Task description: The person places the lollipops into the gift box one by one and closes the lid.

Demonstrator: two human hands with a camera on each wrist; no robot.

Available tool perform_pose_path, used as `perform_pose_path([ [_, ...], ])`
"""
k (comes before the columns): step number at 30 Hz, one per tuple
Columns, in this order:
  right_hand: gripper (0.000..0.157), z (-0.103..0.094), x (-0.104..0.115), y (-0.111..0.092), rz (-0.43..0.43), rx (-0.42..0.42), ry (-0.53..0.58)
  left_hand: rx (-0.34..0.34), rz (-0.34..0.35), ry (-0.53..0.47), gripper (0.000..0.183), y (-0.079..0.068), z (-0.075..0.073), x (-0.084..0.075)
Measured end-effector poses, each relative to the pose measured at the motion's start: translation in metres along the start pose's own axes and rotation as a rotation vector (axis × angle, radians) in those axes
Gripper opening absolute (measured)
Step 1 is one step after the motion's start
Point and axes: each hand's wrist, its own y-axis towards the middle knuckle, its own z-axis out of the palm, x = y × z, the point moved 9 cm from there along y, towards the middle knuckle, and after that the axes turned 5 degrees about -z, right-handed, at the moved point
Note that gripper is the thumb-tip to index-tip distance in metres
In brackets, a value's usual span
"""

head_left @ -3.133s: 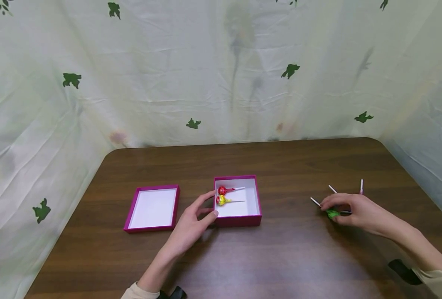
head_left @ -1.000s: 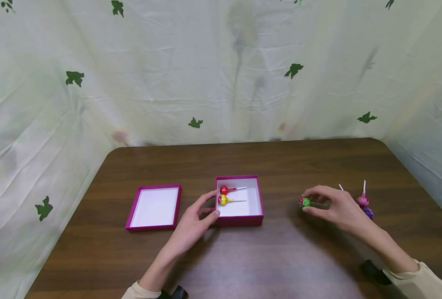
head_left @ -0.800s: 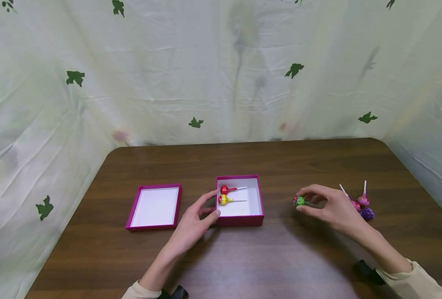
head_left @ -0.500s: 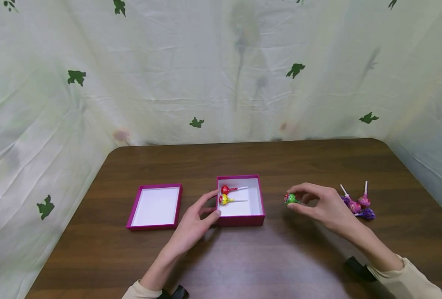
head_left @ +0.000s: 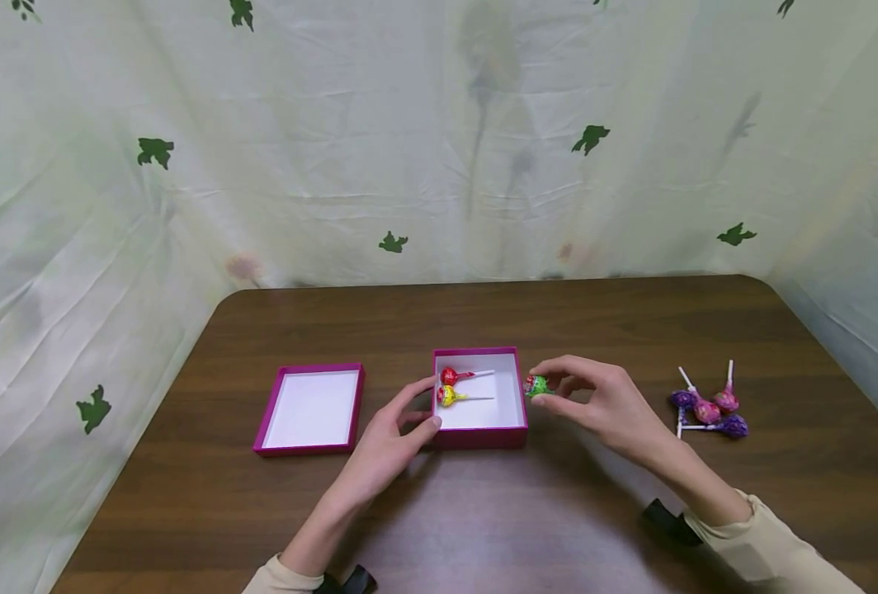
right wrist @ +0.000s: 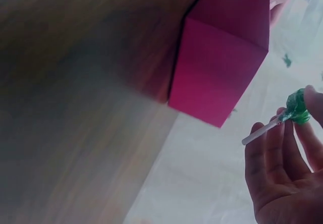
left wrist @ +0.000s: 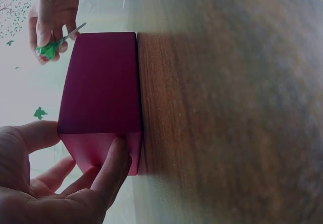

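Observation:
My right hand (head_left: 606, 404) pinches a green-wrapped lollipop (head_left: 536, 385) by its head, just outside the right wall of an open magenta box (head_left: 479, 440). In the right wrist view the white stick of that lollipop (right wrist: 297, 108) points out past my fingers. My left hand (head_left: 379, 450) holds the box at its left side, thumb near the front corner and index finger near the back one. Within the white interior lie a red lollipop (head_left: 449, 376) and a yellow lollipop (head_left: 448, 396), side by side, heads to the left. The left wrist view shows only the box's outside (left wrist: 101, 82).
Left of the box, the matching lid (head_left: 313, 408) lies with its white inside up. A small pile with purple lollipops (head_left: 734, 426) and pink lollipops (head_left: 706, 412) sits on the brown table (head_left: 558, 511) at right. A leaf-patterned cloth (head_left: 320, 165) hangs behind.
My right hand has picked the green lollipop from the pile and carried it left to the box's right edge, uncovering the other lollipops. The left hand has stayed at the box.

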Motion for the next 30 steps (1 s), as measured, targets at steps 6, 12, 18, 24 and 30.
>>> perform_pose_path([
  [6, 0.027, 0.012, 0.006, 0.011, -0.008, 0.013, 0.02, 0.004, -0.005, 0.015, 0.054, 0.001, 0.001, 0.0],
  [12, 0.026, 0.028, 0.009, 0.022, 0.046, 0.049, 0.015, 0.005, -0.009, 0.01, 0.054, 0.001, 0.001, -0.001],
  [18, 0.024, 0.045, 0.008, 0.034, 0.092, 0.098, -0.007, 0.006, 0.001, 0.012, 0.054, 0.002, 0.001, 0.0],
  [24, 0.022, 0.065, 0.006, 0.046, 0.132, 0.158, -0.039, 0.005, 0.01, 0.002, 0.053, 0.001, 0.0, 0.0],
  [30, 0.021, 0.083, 0.001, 0.055, 0.129, 0.23, -0.106, 0.006, 0.036, -0.016, 0.052, 0.001, 0.0, 0.0],
])
